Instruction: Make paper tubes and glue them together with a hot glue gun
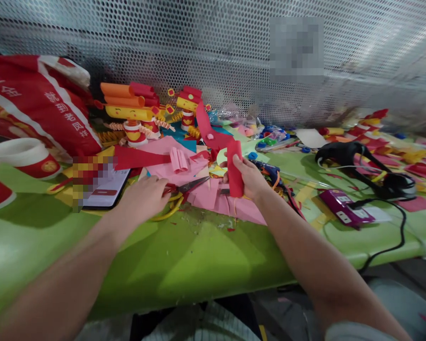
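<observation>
A person's left hand, fingers curled, touches the handles of red-handled scissors near the middle of a green tabletop, though how firmly it grips them cannot be told; the blades point right. The right hand is closed around a folded red paper strip, held upright above pink paper sheets, just beyond the scissors' tips. A yellow loop lies beside the left hand, toward the near edge.

Toward the far edge stand paper figures with yellow faces, one with an orange rolled top and another with a red top, before a perforated metal screen. At the left, two red-and-white paper cups sit in front of a large red bag, with a smartphone between the cups and the left hand. To the right, black headphones rest behind a purple box, a dark cable trailing over the near edge.
</observation>
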The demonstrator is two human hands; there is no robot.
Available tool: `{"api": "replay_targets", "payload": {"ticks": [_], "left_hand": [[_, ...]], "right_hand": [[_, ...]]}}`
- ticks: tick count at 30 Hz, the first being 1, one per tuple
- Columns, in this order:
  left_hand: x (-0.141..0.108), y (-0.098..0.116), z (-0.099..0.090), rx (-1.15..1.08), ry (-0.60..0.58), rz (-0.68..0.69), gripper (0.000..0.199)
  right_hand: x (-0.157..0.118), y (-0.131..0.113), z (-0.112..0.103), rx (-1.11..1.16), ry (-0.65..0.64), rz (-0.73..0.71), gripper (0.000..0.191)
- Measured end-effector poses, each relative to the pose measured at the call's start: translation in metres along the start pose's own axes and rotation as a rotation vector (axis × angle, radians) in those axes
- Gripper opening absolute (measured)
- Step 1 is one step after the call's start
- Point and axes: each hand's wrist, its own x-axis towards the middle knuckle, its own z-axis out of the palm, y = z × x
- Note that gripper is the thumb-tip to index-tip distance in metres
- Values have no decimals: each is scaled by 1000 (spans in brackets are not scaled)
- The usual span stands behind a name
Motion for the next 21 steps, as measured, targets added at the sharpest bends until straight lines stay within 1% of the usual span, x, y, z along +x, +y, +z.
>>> {"api": "replay_targets", "payload": {"ticks": [1, 2, 6, 9, 11, 15, 17, 18, 21], "left_hand": [[1, -2, 0, -21, -87, -24, 37], [2, -3, 1, -47, -128, -14, 39], [5, -1, 3, -48, -196, 20, 53], [5, 1, 5, -26, -238, 9, 63], [5, 2, 6, -19, -238, 4, 65], [5, 6, 7, -54, -196, -39, 61], [5, 9, 6, -103, -128, -90, 53], [5, 9, 5, -132, -76, -103, 50], [6, 7, 2, -207, 65, -68, 48]], "right_hand": [[0, 0, -1, -23, -3, -14, 33], [0, 0, -2, -42, -8, -25, 36], [0, 1, -3, -62, -57, -21, 43], [1, 2, -4, -55, -71, 4, 40], [1, 1, -5, -46, -78, -4, 37], [1, -2, -5, -33, -76, -30, 34], [0, -4, -4, -33, -58, -29, 32], [0, -4, -4, -33, -52, -29, 31], [-1, -4, -4, -40, -51, -43, 29]]}}
